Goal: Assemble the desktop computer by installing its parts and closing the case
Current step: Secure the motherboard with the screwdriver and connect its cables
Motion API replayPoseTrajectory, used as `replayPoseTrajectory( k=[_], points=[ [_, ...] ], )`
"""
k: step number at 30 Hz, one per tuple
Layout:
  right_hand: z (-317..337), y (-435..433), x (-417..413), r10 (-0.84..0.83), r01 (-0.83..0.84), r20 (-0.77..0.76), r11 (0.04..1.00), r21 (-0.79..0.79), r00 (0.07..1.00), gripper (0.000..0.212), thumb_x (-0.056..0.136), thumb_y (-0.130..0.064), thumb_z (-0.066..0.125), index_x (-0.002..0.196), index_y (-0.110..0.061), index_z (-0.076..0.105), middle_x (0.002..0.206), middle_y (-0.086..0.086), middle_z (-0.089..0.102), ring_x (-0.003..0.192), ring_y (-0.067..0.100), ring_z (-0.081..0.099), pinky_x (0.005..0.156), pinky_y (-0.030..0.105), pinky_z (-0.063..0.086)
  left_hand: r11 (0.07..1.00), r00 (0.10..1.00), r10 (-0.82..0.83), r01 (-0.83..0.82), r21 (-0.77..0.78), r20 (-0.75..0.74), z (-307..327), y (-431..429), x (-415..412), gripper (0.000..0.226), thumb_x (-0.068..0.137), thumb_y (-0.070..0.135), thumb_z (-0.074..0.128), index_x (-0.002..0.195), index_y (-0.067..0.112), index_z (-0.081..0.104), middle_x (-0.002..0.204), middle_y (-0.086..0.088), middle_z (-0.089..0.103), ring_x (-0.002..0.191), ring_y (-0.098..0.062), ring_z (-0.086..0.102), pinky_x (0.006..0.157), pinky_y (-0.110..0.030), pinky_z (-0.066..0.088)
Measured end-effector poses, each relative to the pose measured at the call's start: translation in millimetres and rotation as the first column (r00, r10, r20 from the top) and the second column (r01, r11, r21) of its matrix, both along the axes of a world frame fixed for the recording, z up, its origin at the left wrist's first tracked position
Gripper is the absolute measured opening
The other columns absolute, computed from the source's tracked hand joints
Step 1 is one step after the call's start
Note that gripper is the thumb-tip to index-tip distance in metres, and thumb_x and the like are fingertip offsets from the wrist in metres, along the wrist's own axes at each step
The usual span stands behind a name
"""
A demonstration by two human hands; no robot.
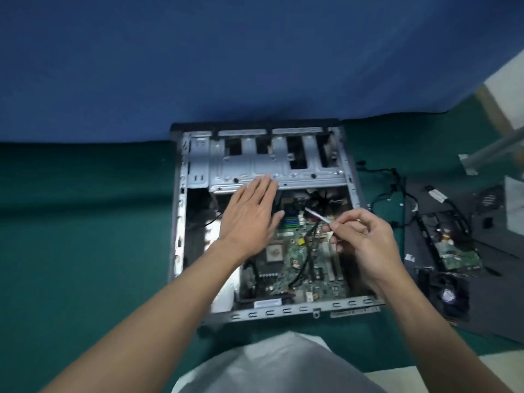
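An open desktop case (181, 211) lies flat on the green cloth, its silver drive cage (255, 163) at the far end. The green motherboard (300, 268) with black cables sits inside. My left hand (252, 217) hovers flat over the case's middle, fingers straight and reaching toward the cage edge. My right hand (360, 239) pinches a thin silver tool (317, 216), whose tip points toward the upper part of the board. The frame is blurred, so the tool's kind is unclear.
To the right of the case lie a dark side panel (482, 316), a circuit board with cables (453, 251), a small fan (448, 296) and loose black wires (397, 194). A blue cloth wall (226, 66) rises behind the case. My light-clothed lap (278, 364) is at the bottom.
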State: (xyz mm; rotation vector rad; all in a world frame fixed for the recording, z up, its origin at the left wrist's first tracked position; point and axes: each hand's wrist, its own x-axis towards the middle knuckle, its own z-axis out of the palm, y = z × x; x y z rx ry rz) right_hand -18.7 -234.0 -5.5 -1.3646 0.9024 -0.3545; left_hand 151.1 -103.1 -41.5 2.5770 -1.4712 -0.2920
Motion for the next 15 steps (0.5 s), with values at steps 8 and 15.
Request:
replayPoseTrajectory(
  k=[8, 15],
  points=[
    [-49.9, -65.0, -74.9, -0.335, 0.241, -0.312, 0.921, -0.305, 0.889, 0.018, 0.079, -0.013, 0.077, 0.07, -0.017, 0.061, 0.065, -0.004, 0.07, 0.064, 0.013, 0.063, 0.066, 0.023, 0.046, 0.991, 0.987, 0.073, -0.055, 0.125, -0.142, -2.0, -94.3, -57.9, 0.078, 0.096, 0.063, 0.016, 0.153, 0.01, 0.005, 0.16, -0.016, -0.002, 0.147, -0.029, -0.01, 0.115, -0.038, -0.009],
    [-115.6, -60.2, -86.1, -0.087, -0.32, -0.65, 0.816, -0.481, 0.755, 0.008, 0.09, -0.006, 0.058, 0.091, -0.012, 0.064, 0.081, 0.009, 0.069, 0.077, 0.028, 0.064, 0.07, 0.034, 0.052, 0.935, 0.971, 0.202, -0.152, 0.322, -0.128, 4.6, -134.1, -85.1, 0.105, 0.08, 0.08, 0.012, 0.151, 0.005, -0.007, 0.154, -0.028, -0.016, 0.14, -0.046, -0.02, 0.112, -0.053, -0.012]
  ],
)
